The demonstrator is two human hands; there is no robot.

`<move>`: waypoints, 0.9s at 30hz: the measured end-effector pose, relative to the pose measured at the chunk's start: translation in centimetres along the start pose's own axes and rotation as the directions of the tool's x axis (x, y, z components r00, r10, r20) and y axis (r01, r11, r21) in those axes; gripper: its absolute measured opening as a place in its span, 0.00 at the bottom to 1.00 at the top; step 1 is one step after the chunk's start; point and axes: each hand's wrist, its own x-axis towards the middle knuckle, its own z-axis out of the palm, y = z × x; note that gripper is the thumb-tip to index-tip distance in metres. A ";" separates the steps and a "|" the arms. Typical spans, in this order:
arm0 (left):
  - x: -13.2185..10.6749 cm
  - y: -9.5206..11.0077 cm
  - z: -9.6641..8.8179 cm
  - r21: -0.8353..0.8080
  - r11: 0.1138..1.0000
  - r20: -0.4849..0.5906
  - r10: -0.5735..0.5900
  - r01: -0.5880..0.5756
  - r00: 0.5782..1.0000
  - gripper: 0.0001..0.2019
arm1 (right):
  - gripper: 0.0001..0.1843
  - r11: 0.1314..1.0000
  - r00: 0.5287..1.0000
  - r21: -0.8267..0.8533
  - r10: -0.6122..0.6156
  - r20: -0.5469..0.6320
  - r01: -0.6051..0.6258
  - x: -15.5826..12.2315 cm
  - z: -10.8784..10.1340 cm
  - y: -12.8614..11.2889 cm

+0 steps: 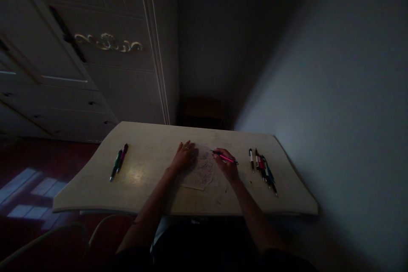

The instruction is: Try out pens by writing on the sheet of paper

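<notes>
A pink pen (227, 158) with dark ends is gripped in my right hand (227, 166), its left end over the upper right part of a sheet of paper (199, 174). Dense scribbled marks cover much of that sheet. My left hand (185, 156) lies flat on the paper's upper left side, fingers stretched out. To the right of my right hand several pens (264, 168) lie in a loose group, with a white and black pen (251, 159) at its left. Far to the left a green pen (115, 165) and a purple pen (123, 158) lie side by side.
The pale table (143, 195) has a worn, stained top. A wall (350, 114) runs along its right side. Beyond the left and far edges stands a light wardrobe (127, 85) with a carved ornament. Metal chair tubing (84, 229) shows at the lower left.
</notes>
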 end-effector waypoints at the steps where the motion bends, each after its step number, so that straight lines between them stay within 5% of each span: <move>1: 0.2 -0.3 0.1 0.087 0.996 0.006 0.016 -0.017 1.000 0.10 | 0.14 1.000 1.000 0.009 0.021 0.007 -0.021 0.7 0.2 0.4; 5: 0.3 -1.0 0.0 0.530 0.837 0.118 0.087 -0.137 0.989 0.10 | 0.17 0.992 0.993 0.063 0.115 -0.042 -0.112 2.7 1.3 2.4; 8: 0.4 -1.0 -0.1 0.685 0.703 0.143 0.127 -0.191 0.982 0.12 | 0.17 0.984 0.982 0.051 0.174 -0.070 -0.171 3.2 2.0 3.5; 12: 0.7 -1.0 0.0 0.734 0.654 0.114 0.148 -0.183 0.982 0.12 | 0.14 0.978 0.977 0.015 0.209 -0.036 -0.209 1.8 2.2 3.1; 19: 0.8 -1.1 0.4 0.759 0.644 0.044 0.095 -0.095 0.994 0.14 | 0.10 0.975 0.949 -0.038 0.222 0.224 -0.219 -3.4 1.8 0.4; 27: 0.5 -0.4 0.4 0.806 0.581 0.108 0.037 -0.109 0.993 0.21 | 0.08 0.982 0.950 -0.189 0.086 0.299 -0.030 -4.8 1.9 -0.4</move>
